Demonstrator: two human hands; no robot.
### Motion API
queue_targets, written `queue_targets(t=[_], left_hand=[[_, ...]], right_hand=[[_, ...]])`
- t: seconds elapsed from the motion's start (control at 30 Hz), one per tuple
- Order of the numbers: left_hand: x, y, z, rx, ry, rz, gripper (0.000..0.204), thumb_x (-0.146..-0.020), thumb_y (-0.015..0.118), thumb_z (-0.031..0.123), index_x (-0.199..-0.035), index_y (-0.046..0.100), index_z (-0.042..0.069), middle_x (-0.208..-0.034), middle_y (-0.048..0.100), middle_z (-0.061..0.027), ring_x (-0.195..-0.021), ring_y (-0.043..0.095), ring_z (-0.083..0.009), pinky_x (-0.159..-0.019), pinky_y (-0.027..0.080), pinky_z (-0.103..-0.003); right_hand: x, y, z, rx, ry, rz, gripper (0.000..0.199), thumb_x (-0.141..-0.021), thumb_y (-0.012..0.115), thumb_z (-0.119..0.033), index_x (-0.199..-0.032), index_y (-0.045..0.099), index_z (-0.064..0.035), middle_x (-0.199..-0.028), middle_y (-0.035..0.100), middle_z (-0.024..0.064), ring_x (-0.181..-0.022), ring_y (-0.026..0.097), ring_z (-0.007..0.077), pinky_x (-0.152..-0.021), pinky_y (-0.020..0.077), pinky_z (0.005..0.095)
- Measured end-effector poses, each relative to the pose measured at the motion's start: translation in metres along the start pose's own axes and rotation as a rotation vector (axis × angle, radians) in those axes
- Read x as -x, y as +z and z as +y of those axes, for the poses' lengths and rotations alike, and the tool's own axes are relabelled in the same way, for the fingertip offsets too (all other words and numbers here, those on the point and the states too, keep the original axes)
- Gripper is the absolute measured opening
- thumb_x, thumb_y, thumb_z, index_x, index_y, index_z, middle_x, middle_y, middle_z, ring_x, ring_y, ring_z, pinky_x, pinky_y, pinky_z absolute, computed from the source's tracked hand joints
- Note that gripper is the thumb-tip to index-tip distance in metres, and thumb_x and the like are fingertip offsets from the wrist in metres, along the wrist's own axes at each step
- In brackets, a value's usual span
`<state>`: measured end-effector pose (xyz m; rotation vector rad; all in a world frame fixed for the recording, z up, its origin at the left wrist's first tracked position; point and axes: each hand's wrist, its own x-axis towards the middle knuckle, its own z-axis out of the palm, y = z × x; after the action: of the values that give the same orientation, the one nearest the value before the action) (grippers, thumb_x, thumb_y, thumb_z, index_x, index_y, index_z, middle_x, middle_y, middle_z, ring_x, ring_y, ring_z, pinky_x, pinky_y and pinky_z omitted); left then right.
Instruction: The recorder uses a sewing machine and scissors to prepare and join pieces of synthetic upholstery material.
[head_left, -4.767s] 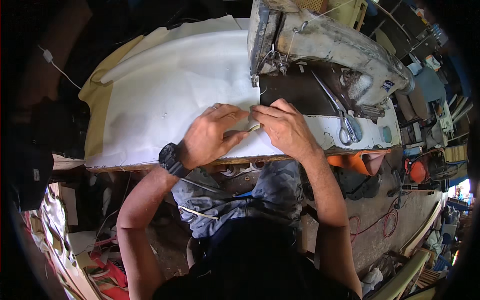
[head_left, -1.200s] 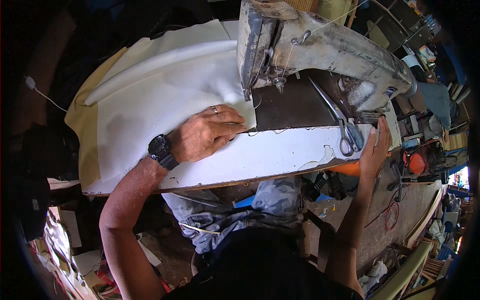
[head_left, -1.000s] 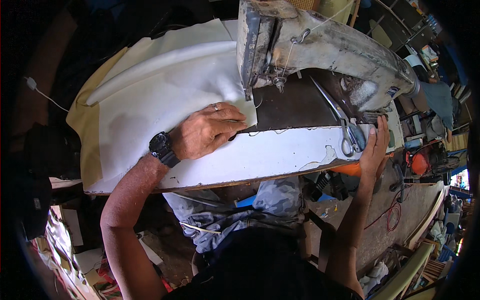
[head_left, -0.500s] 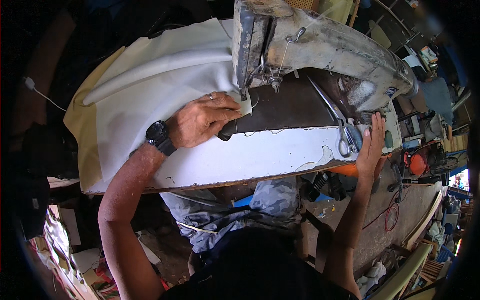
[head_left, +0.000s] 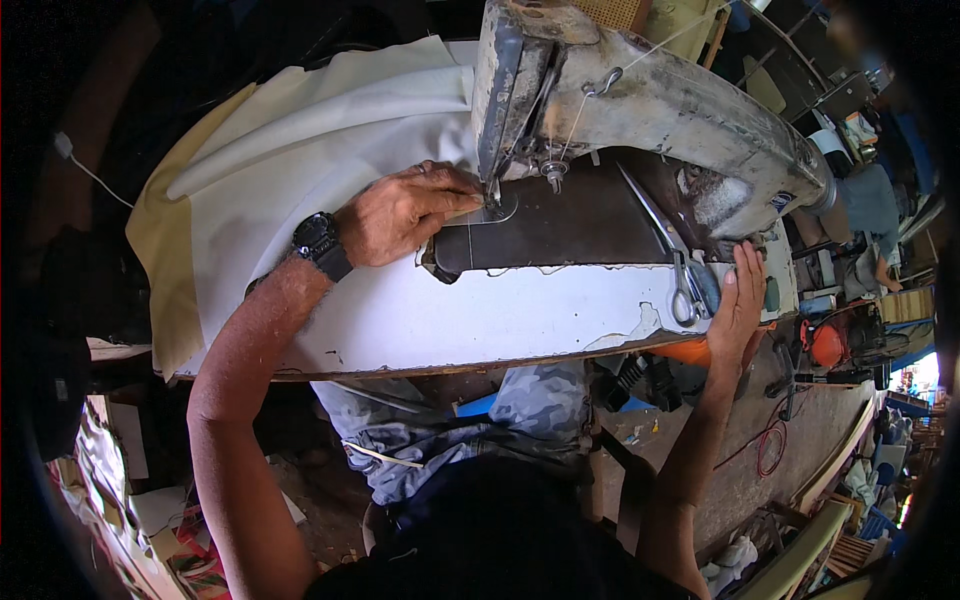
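Note:
My left hand [head_left: 408, 212], with a ring and a black wristwatch on that arm, pinches the edge of a cream sheet of fabric [head_left: 270, 210] just left of the presser foot [head_left: 490, 198]. The fabric spreads leftward over the table in folds, its tan side showing along the outer edge. Over it stands a worn grey sewing machine [head_left: 690, 100], threaded with white thread. My right hand [head_left: 736, 300] lies with straight fingers at the machine's right base, holding nothing. Beside it, scissors [head_left: 682, 285] rest with their blades pointing away from me.
The white tabletop [head_left: 480, 330] has chipped edges around the dark machine bed [head_left: 590, 220]. A small greenish object [head_left: 771, 295] sits beyond my right hand. To the right on the floor are a red cable [head_left: 770, 450] and an orange round object [head_left: 826, 345].
My left hand has shifted slightly away from me. The fabric corner that stuck out right of the needle has drawn back, baring more of the dark bed. My right hand stays at the base.

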<state>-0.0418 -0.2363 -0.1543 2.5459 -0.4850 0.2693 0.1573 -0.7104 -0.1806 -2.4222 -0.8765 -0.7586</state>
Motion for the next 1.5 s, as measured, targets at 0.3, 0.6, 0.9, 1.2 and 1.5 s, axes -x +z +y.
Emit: queue_targets(t=[0.3,0.6,0.9,1.2,1.5], left_hand=[[-0.001,0.006,-0.002,-0.033,0.073,0.052,0.04,-0.092,0.059,-0.005,-0.129,0.071,0.004,-0.133,0.068,-0.0148,-0.127,0.062,-0.0313,-0.113,0.05,-0.043],[-0.005,0.003,-0.002,-0.05,-0.005,0.079,0.033,-0.095,0.06,0.001,-0.127,0.071,0.002,-0.133,0.067,-0.0157,-0.125,0.063,-0.0336,-0.11,0.051,-0.043],[-0.012,0.01,0.018,-0.564,-0.1,-0.004,0.041,-0.096,0.052,0.009,-0.135,0.065,0.011,-0.135,0.064,-0.0107,-0.118,0.066,-0.0333,-0.094,0.061,-0.044],[-0.002,-0.003,0.034,-0.878,-0.24,-0.156,0.042,-0.096,0.057,0.007,-0.135,0.068,0.018,-0.133,0.065,-0.0075,-0.122,0.062,-0.0309,-0.11,0.049,-0.048],[-0.001,-0.002,0.044,-0.856,-0.273,-0.143,0.041,-0.096,0.058,0.005,-0.134,0.069,0.017,-0.131,0.068,-0.0089,-0.124,0.061,-0.0308,-0.112,0.046,-0.048]], right_hand=[[0.003,0.001,0.006,-0.087,0.079,-0.054,0.039,-0.111,0.046,-0.023,-0.136,0.066,-0.0007,-0.141,0.062,0.0146,-0.136,0.052,0.0339,-0.118,0.0366,0.0453],[-0.029,-0.02,0.027,-0.168,0.085,0.145,0.04,-0.111,0.046,-0.026,-0.135,0.065,-0.0002,-0.136,0.065,0.0168,-0.13,0.056,0.0327,-0.113,0.0397,0.045],[-0.239,-0.074,0.137,-0.243,-0.067,0.124,0.04,-0.11,0.056,-0.032,-0.123,0.069,0.0035,-0.114,0.073,0.0098,-0.105,0.067,0.0205,-0.096,0.0493,0.0324],[-0.248,-0.05,0.142,-0.747,0.38,-0.302,0.051,-0.108,0.057,-0.044,-0.121,0.073,0.003,-0.113,0.075,0.0096,-0.098,0.068,0.0166,-0.092,0.0522,0.0305],[-0.246,-0.059,0.148,-0.879,0.354,0.067,0.056,-0.11,0.051,-0.044,-0.127,0.071,0.0067,-0.128,0.071,0.0181,-0.12,0.066,0.024,-0.108,0.0474,0.0343]])
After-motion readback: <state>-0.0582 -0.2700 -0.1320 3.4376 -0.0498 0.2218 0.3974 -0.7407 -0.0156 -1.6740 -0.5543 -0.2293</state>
